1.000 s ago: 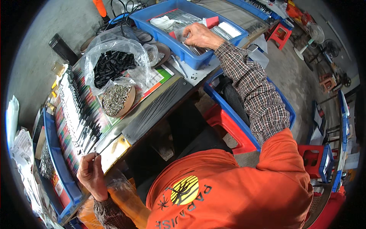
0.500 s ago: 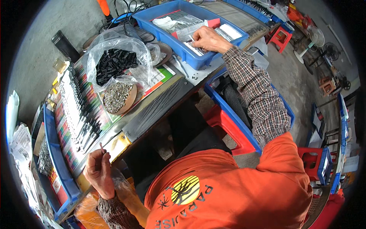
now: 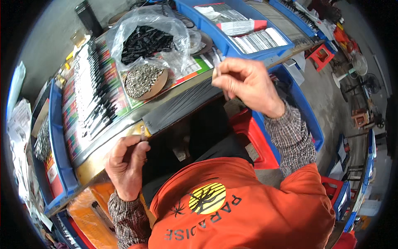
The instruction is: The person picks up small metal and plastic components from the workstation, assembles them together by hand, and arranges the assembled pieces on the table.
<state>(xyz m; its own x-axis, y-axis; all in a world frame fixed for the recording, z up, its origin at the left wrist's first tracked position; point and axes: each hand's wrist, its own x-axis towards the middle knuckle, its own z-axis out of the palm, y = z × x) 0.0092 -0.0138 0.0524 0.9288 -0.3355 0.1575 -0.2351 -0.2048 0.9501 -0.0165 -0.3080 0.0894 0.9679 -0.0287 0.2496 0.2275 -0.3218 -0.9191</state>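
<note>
My left hand is raised near the front edge of the bench, thumb and forefinger pinched together on something small that I cannot make out. To its right, over the bench edge, my right hand is closed on a thin, pale metal strip whose end pokes up past the fingers. A blue tray behind it holds rows of flat, silvery strips. Between the hands, on the bench, lies a round dish of small metal pins, with a clear bag of black plastic pieces behind it.
A long row of black-handled pieces lies on printed sheets at the left. Beside it stands another blue bin. Below the bench's right part, a blue crate sits on a red stool. A black cylinder is near the wall.
My right hand has come out of the blue tray, back toward me, with a thin metal strip. My left hand has moved up and right. The view has shifted.
</note>
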